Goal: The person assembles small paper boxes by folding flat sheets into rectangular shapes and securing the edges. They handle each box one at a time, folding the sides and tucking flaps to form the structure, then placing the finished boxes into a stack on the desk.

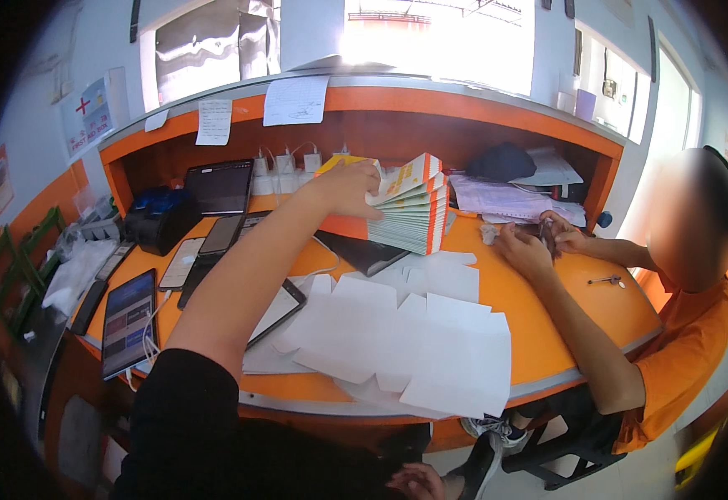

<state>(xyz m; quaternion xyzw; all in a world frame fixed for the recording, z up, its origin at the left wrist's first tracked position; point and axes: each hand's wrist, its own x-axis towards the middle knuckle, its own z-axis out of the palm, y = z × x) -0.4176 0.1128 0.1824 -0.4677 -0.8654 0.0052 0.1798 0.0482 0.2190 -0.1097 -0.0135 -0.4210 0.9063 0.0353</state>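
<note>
My left hand (343, 193) reaches across the desk from the lower left. Its fingers are closed over the top of a stack of flat-folded card boxes (410, 212), orange, white and yellow, whose edges fan out toward the right. Low in the picture, in shadow below the desk edge, my right hand (418, 482) is partly cut off; its fingers look loosely bent and apart, with nothing seen in them. Between my body and the stack lie several flat white die-cut card blanks (456, 342) with notched flaps, overlapping and reaching over the desk's front edge.
A co-worker in an orange shirt (689, 350) sits at the right, both hands (539, 246) on a small dark item. A pen (604, 280) lies near them. Tablets (129, 321), phones (182, 265) and cables crowd the left, beside a black printer-like box (161, 218). Papers (497, 196) lie under the shelf.
</note>
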